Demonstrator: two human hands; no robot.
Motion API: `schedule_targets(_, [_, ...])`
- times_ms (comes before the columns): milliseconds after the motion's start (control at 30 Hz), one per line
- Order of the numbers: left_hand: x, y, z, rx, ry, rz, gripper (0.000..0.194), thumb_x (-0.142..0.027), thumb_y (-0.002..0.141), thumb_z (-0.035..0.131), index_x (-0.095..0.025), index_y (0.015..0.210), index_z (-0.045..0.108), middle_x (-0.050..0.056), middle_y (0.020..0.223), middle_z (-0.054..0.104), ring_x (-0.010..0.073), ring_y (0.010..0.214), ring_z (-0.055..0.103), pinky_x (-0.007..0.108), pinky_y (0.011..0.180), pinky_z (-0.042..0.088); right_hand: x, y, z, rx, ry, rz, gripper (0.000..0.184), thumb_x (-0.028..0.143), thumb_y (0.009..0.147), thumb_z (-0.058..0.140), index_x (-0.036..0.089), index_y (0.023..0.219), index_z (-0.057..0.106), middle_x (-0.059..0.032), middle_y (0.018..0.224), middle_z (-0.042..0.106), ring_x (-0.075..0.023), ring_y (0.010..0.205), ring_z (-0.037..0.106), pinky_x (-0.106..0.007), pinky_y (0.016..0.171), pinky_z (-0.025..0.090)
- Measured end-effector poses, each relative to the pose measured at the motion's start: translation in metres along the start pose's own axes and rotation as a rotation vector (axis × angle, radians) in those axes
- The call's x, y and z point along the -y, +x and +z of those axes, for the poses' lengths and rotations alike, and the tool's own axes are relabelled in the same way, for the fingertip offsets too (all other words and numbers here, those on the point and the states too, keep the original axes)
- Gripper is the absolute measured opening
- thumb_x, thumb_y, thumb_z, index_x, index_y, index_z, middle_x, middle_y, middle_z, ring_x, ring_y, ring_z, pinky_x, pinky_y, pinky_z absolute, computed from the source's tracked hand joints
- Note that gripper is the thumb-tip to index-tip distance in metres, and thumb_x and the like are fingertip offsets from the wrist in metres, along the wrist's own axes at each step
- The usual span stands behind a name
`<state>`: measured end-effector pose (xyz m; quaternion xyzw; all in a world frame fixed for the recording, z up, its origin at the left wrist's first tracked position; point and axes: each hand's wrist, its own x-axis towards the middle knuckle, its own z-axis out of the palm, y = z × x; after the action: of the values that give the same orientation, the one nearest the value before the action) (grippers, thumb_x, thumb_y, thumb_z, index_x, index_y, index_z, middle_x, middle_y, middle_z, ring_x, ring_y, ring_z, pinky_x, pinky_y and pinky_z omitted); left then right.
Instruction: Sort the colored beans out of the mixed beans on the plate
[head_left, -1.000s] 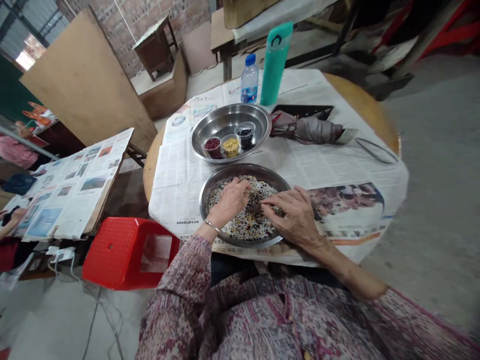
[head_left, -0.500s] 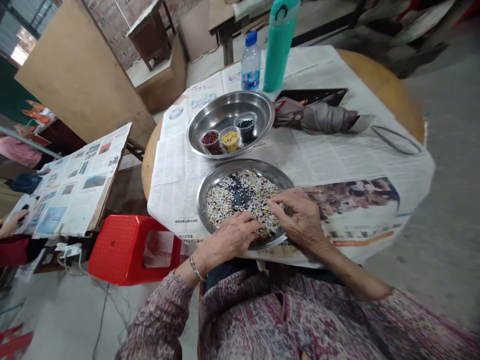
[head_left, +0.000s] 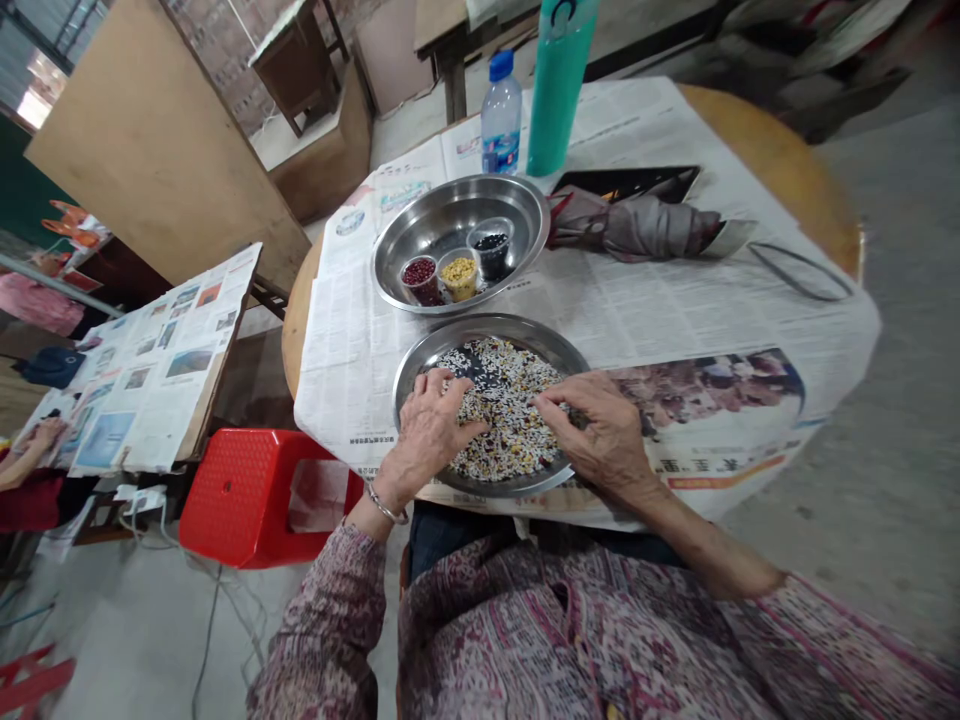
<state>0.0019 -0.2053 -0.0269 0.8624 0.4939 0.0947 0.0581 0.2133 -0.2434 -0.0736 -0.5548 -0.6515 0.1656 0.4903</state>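
Note:
A shallow steel pan directly before me holds a loose mix of white grains with yellow, dark red and black beans among them. Over its left side, my left hand has its fingers spread and touches the grains; a bracelet circles that wrist. At the right rim my right hand has thumb and forefinger pinched together above the grains; anything between them is too small to make out. Behind the pan, a deeper steel basin contains clear cups of red beans, yellow beans and black beans.
Newspaper covers the round table. A water bottle, a teal bottle, a dark flat case and a folded umbrella stand or lie behind. To the left are a red stool and another person's hands.
My left hand has moved left and away from me across the pan, its fingers spreading. Grains now cover more of the pan's middle. The right hand stays pinched in nearly the same place.

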Motion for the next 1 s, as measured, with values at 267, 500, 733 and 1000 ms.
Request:
schedule_targets(267, [-0.008, 0.014, 0.016, 0.079, -0.18, 0.084, 0.04, -0.024, 0.086, 0.076, -0.024, 0.124, 0.062, 0.009, 0.117, 0.056, 0.0249, 0.106, 0.06, 0.044, 0.096, 0.057, -0.003, -0.002, 0.001, 0.001, -0.029, -0.049, 0.023, 0.029, 0.093, 0.053, 0.027, 0.075, 0.066, -0.0055, 0.077, 0.071, -0.0256, 0.079, 0.063, -0.045, 0.083, 0.05])
schedule_targets(500, [-0.033, 0.037, 0.021, 0.154, -0.288, 0.086, 0.019, -0.007, 0.089, 0.06, -0.015, 0.104, 0.069, 0.005, 0.097, 0.071, 0.0206, 0.102, 0.066, 0.038, 0.102, 0.053, -0.012, -0.002, 0.01, -0.17, 0.051, -0.143, 0.014, 0.026, 0.088, 0.062, 0.027, 0.074, 0.064, -0.0019, 0.07, 0.068, -0.0218, 0.07, 0.06, -0.04, 0.072, 0.049])
schedule_targets(733, [-0.046, 0.012, 0.009, 0.263, -0.302, 0.244, 0.012, -0.016, 0.097, 0.057, -0.015, 0.103, 0.067, 0.007, 0.103, 0.07, 0.0198, 0.104, 0.066, 0.033, 0.098, 0.054, -0.011, -0.002, 0.009, -0.183, 0.071, -0.102, 0.019, 0.028, 0.092, 0.056, 0.027, 0.075, 0.062, -0.002, 0.073, 0.068, -0.0217, 0.072, 0.062, -0.041, 0.073, 0.05])
schedule_targets(1000, [-0.043, 0.008, 0.014, 0.395, -0.056, 0.538, 0.038, -0.001, 0.097, 0.038, -0.016, 0.127, 0.057, 0.009, 0.134, 0.06, 0.0174, 0.127, 0.054, 0.033, 0.115, 0.04, -0.012, -0.003, 0.009, -0.171, 0.059, -0.128, 0.018, 0.027, 0.093, 0.056, 0.026, 0.077, 0.063, -0.0031, 0.075, 0.069, -0.0217, 0.073, 0.061, -0.04, 0.073, 0.049])
